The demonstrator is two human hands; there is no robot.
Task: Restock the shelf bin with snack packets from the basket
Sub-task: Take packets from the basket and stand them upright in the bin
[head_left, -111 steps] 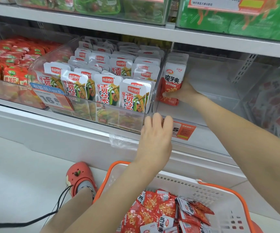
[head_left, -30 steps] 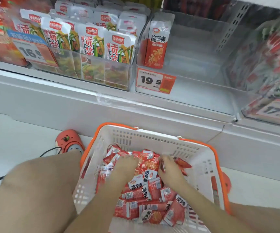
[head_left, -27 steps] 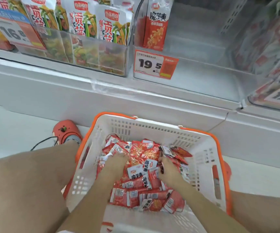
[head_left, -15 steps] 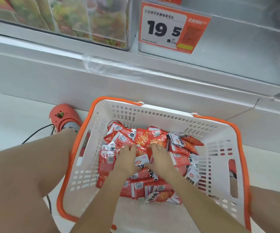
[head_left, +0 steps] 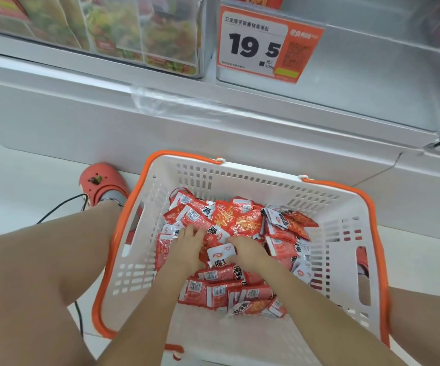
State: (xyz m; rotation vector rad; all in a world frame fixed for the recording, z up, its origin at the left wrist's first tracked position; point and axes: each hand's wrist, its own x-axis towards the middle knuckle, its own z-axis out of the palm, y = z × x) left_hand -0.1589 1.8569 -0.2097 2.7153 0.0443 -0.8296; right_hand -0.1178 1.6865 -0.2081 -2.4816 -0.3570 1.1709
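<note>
Reaching into white basket (head_left: 240, 178), left hand (head_left: 187, 249) and right hand (head_left: 247, 252) on red snack packets (head_left: 240, 220), fingers seemingly curled among them, grip unclear.

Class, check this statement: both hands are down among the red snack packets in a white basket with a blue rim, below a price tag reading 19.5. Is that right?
One detail is wrong: the head view shows the basket has an orange rim, not blue. The rest holds: left hand and right hand are among the red snack packets, below the price tag reading 19.5.
</note>
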